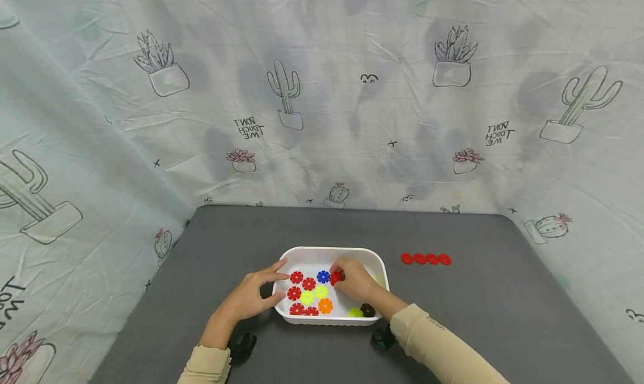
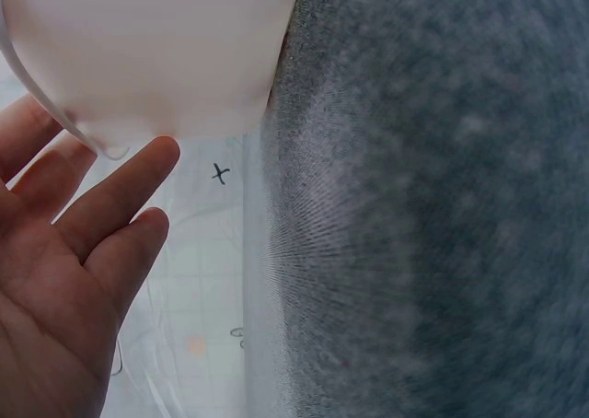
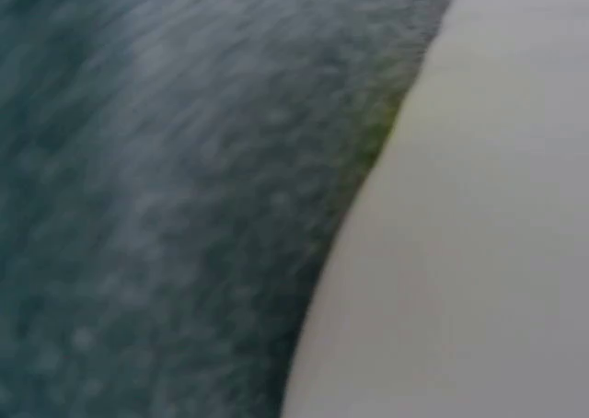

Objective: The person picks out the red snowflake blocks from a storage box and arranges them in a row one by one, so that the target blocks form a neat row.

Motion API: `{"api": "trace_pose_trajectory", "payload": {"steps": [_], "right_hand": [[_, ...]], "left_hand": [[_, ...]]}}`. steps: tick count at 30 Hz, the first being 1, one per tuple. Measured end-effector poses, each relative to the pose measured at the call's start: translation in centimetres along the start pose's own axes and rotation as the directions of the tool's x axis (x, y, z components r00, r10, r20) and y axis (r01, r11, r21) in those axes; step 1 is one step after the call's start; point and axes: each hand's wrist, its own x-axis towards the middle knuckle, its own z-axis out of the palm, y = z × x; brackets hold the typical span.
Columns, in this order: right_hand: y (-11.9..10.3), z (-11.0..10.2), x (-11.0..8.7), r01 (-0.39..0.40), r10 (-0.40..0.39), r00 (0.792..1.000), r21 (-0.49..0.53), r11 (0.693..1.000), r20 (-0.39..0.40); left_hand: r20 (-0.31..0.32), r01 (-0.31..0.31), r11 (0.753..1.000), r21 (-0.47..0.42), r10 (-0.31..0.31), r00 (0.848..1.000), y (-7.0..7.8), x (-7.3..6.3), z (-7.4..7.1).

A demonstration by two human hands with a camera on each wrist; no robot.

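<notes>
A white plastic tray holds several flat notched discs: red discs, yellow discs, a blue disc, an orange disc and a dark disc. My left hand is spread at the tray's left end, fingers and thumb at its rim; in the left wrist view, that hand has straight, parted fingers beside the tray wall. Inside the tray, my right hand pinches a red notched disc. In the right wrist view only the tray's outer wall shows, with the hand hidden.
On the grey table, right of the tray, a row of several red discs lies edge to edge. A printed cloth hangs behind and along the sides. Dark wrist devices sit under both forearms.
</notes>
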Motion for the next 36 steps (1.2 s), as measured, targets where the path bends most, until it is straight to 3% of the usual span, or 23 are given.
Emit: {"api": "trace_pose_trajectory", "payload": {"steps": [9,25,36], "right_hand": [[0.0,-0.6,0.0,-0.015,0.021,0.999,0.177,0.984,-0.036],[0.2,-1.0,-0.2,-0.068,0.086,0.995,0.319,0.945,-0.044],[-0.5,-3.0,-1.1,-0.096,0.165,0.980,0.471,0.877,-0.107]], "left_hand": [[-0.003,-0.010,1.000,-0.007,0.010,1.000,-0.1,0.1,0.0],[-0.007,-0.004,1.000,0.000,0.004,1.000,-0.2,0.0,0.1],[-0.008,-0.013,1.000,0.007,0.013,1.000,-0.3,0.0,0.1]]}}
